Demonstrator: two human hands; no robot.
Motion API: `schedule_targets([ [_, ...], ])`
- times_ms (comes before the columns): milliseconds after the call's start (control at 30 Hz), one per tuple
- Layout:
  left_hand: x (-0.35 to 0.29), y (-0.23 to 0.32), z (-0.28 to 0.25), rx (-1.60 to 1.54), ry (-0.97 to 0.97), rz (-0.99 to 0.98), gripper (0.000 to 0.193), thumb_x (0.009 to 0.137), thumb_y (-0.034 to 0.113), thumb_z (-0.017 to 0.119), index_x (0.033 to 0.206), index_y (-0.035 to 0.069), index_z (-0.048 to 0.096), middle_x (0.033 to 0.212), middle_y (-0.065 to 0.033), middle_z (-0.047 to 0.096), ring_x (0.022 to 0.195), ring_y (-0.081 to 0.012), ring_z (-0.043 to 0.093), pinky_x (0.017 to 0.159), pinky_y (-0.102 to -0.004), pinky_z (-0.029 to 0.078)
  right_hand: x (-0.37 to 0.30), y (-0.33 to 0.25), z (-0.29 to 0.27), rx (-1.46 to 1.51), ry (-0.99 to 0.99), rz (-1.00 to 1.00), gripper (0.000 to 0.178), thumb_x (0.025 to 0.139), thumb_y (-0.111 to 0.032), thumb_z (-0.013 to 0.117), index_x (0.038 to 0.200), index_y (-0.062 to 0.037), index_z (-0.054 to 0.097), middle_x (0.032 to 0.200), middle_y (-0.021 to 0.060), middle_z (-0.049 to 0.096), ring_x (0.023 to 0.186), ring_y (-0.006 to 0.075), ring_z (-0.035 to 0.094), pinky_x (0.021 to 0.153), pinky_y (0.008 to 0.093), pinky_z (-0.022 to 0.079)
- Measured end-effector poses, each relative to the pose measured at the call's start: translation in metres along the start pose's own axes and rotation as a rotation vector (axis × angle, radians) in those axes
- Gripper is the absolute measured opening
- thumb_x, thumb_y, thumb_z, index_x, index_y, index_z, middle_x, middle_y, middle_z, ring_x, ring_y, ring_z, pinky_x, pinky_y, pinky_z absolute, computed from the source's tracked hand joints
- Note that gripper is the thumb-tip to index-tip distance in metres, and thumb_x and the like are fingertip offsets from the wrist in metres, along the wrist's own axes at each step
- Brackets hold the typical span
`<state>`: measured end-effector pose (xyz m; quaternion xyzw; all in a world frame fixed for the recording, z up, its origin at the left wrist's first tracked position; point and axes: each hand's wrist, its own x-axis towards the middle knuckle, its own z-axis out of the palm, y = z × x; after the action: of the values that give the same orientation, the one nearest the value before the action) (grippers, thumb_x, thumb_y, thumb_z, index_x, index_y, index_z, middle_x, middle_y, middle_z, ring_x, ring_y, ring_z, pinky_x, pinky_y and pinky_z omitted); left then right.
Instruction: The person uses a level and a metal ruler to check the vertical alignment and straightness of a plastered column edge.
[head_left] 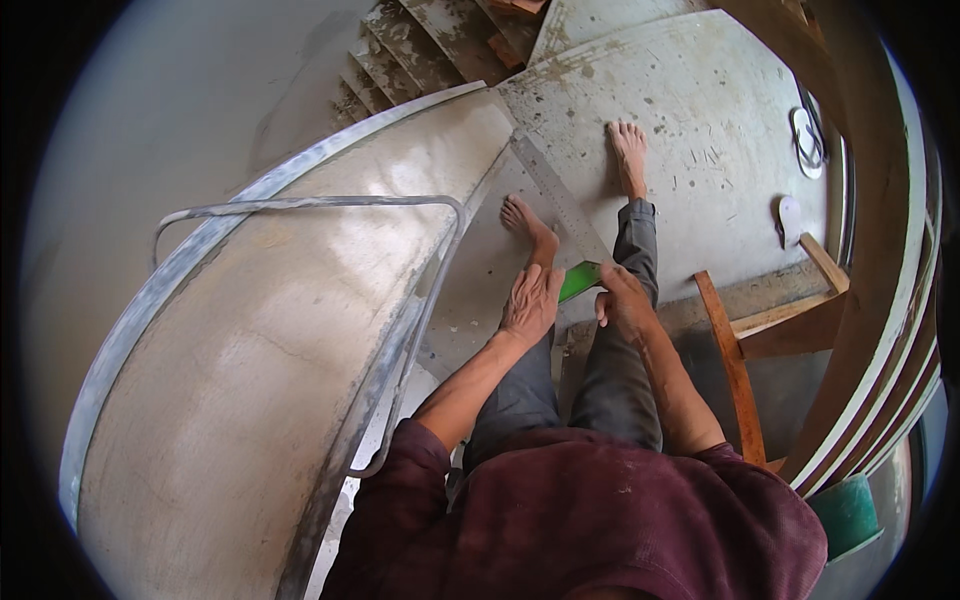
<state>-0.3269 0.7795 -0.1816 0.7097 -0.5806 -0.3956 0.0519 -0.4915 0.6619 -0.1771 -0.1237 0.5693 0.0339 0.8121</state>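
Observation:
A try square with a green handle (579, 281) and a flat, grey metal blade (555, 192) is between my hands. Its blade points away from me, up and to the left, toward the far tip of a curved grey panel (260, 380). My left hand (532, 303) closes on the handle's left end. At the other end, near where blade and handle meet, my right hand (624, 300) grips it with bent fingers. Below the square are my bare feet (628, 150) and dark trouser legs.
A bent metal tube (330, 201) lies across the curved panel on my left. Steps (400, 60) rise beyond its tip. On the right stand a wooden frame (730, 365) and a curved wooden edge (870, 250). Flip-flops (806, 143) lie on the stained floor (700, 100).

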Motion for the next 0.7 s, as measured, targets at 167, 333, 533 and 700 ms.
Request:
schedule_targets([
  [167, 0.009, -0.014, -0.002, 0.033, -0.066, 0.048, 0.033, 0.084, 0.007, 0.054, 0.116, 0.003, 0.049, 0.102, -0.0141, 0.057, 0.102, -0.0317, 0.05, 0.087, -0.0422, 0.04, 0.02, 0.021, -0.005, -0.007, 0.058, -0.123, 0.03, 0.096, -0.02, 0.059, 0.115, 0.003, 0.053, 0.085, 0.0085, 0.064, 0.058, 0.0128, 0.062, 0.05, 0.0242, 0.052],
  [333, -0.045, -0.027, -0.005, 0.034, 0.0, -0.192, 0.062, 0.085, 0.028, 0.065, 0.136, 0.002, 0.042, 0.136, -0.0212, 0.044, 0.128, -0.0382, 0.039, 0.105, -0.0464, 0.034, 0.125, 0.032, 0.0, -0.417, 0.241, -0.639, 0.022, 0.093, -0.012, 0.058, 0.104, 0.0063, 0.056, 0.085, 0.0112, 0.065, 0.065, 0.0149, 0.065, 0.059, 0.0269, 0.056],
  [533, -0.135, -0.058, 0.045, -0.108, -0.399, -0.409, 0.071, 0.087, 0.043, 0.063, 0.141, 0.004, 0.039, 0.149, -0.0193, 0.033, 0.138, -0.0418, 0.027, 0.114, -0.0495, 0.025, 0.169, -0.015, 0.086, -0.046, 0.059, -0.417, 0.025, 0.093, -0.009, 0.057, 0.11, 0.0095, 0.056, 0.09, 0.0159, 0.064, 0.069, 0.0187, 0.065, 0.06, 0.0296, 0.054],
  [700, -0.119, -0.055, 0.058, -0.077, -0.335, -0.395, 0.058, 0.087, 0.039, 0.063, 0.134, 0.008, 0.049, 0.145, -0.0158, 0.04, 0.135, -0.0373, 0.034, 0.111, -0.0483, 0.029, 0.193, -0.008, 0.094, -0.101, -0.118, -0.416, 0.029, 0.096, -0.003, 0.053, 0.121, 0.0098, 0.049, 0.09, 0.0152, 0.063, 0.065, 0.017, 0.065, 0.06, 0.0288, 0.058],
])
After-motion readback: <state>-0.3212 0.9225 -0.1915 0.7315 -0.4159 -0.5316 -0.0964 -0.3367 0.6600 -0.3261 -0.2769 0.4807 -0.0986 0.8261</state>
